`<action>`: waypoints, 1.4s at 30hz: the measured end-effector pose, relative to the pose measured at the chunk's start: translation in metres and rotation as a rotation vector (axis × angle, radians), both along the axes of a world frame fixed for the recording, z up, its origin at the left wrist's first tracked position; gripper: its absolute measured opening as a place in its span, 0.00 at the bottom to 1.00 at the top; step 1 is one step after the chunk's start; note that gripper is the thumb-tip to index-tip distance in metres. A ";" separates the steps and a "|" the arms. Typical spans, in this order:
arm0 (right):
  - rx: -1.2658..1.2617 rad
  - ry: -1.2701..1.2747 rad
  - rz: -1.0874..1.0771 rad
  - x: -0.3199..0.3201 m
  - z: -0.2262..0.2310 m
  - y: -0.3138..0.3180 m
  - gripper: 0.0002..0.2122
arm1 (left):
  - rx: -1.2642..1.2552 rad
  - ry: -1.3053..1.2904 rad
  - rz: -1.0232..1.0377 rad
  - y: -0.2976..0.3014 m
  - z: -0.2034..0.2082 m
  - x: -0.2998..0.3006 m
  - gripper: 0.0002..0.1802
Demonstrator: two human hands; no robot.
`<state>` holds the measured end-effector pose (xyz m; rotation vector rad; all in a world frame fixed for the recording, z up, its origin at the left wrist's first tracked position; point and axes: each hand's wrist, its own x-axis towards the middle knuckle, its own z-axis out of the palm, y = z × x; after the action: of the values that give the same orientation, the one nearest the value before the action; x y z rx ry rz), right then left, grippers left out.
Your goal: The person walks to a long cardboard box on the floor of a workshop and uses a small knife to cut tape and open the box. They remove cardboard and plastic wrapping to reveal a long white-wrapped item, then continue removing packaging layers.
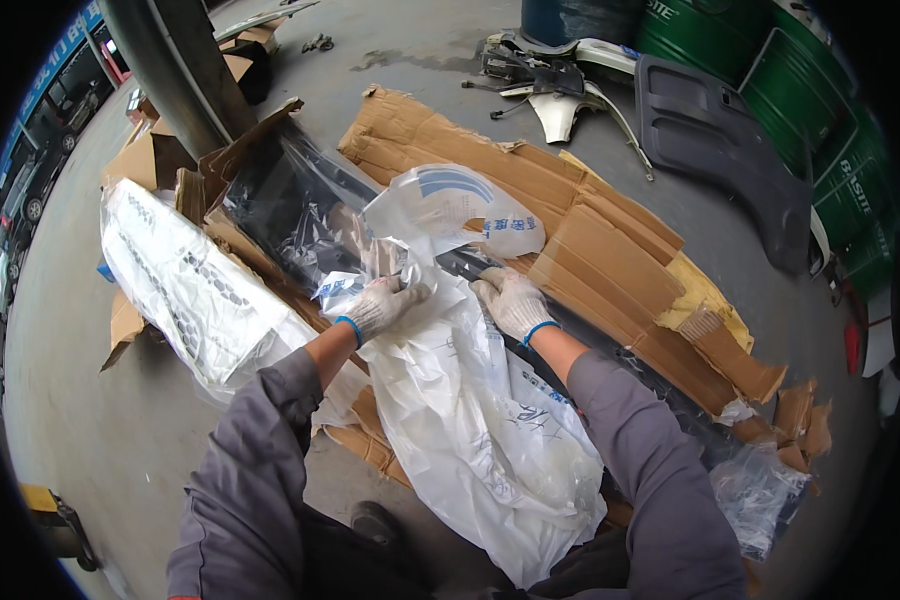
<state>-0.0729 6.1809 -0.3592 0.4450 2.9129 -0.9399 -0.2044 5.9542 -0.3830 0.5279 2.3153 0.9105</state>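
My left hand [378, 306], in a whitish knit glove with a blue cuff, is closed on the bunched upper part of a white plastic bag [460, 400]. The bag drapes down toward my legs, creased and marked with dark handwriting. My right hand [515, 303], gloved alike, has its fingers bent at the bag's edge, over a long black part [465, 264]. The fingertips are partly hidden. Beyond my hands, a loose translucent sheet with blue print [455, 208] lies across the black part. Clear film wraps a broad dark panel [300, 195] at the far left of it.
Flattened brown cardboard [590, 250] lies under and beside the black part. A white-wrapped long piece [195, 290] rests at left. A metal pillar [185, 75] stands behind it. Farther right are a dark grey panel [715, 140], broken car parts [560, 85] and green drums [800, 100].
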 end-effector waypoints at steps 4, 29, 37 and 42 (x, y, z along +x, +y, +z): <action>0.082 0.094 0.017 -0.028 -0.015 -0.012 0.18 | 0.110 -0.174 0.080 -0.001 -0.018 -0.012 0.25; 0.578 0.104 0.410 -0.076 -0.015 -0.023 0.11 | -0.015 0.508 0.040 -0.010 -0.024 0.038 0.24; 0.752 -0.167 0.648 -0.072 -0.033 -0.019 0.11 | 0.091 0.745 -0.094 -0.009 -0.024 0.047 0.17; 0.754 -0.030 0.682 -0.054 -0.060 0.014 0.09 | 0.258 0.892 -0.189 -0.016 -0.015 0.046 0.17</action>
<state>-0.1265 6.1951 -0.4196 -0.5033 2.9237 0.2519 -0.1585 5.9381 -0.3981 1.4805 2.8315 1.0126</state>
